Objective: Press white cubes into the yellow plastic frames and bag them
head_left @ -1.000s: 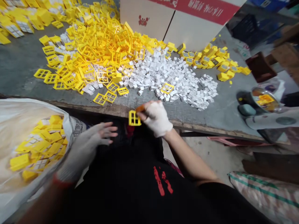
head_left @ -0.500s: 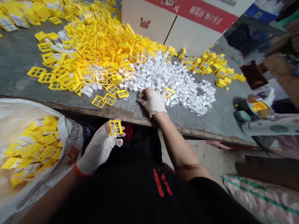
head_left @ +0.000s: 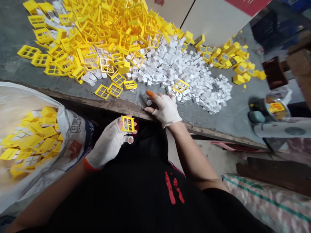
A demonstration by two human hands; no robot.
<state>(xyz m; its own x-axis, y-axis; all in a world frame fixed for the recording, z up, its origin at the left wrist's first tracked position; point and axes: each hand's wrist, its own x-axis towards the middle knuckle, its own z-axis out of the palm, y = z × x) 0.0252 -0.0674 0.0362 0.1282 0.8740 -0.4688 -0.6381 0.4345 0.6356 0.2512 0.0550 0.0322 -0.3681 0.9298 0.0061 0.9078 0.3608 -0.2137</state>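
My left hand [head_left: 110, 139], in a white glove with bare fingertips, is closed on a yellow four-pane frame [head_left: 128, 124] just below the table edge. Bits of white show through the frame's openings. At the table's front edge, my right hand [head_left: 165, 109] wears a similar glove and an orange cover on one finger. Between its finger and thumb sits a small white block [head_left: 149, 103], close to the wood. Beyond that hand spreads a heap of small white blocks [head_left: 170, 63], with a loose yellow frame [head_left: 180, 86] lying on it.
A big pile of yellow frames [head_left: 97, 35] covers the table's left part. An open sack [head_left: 54, 100] of yellow-and-white pieces stands at the left. Behind the blocks is a carton [head_left: 213, 22]. Yellow blocks [head_left: 240, 69] and a metal bowl [head_left: 288, 108] lie to the right.
The camera view has tilted down towards the table. My right hand has come nearer the table edge with the white block. My left hand still holds the frame, slightly further right.
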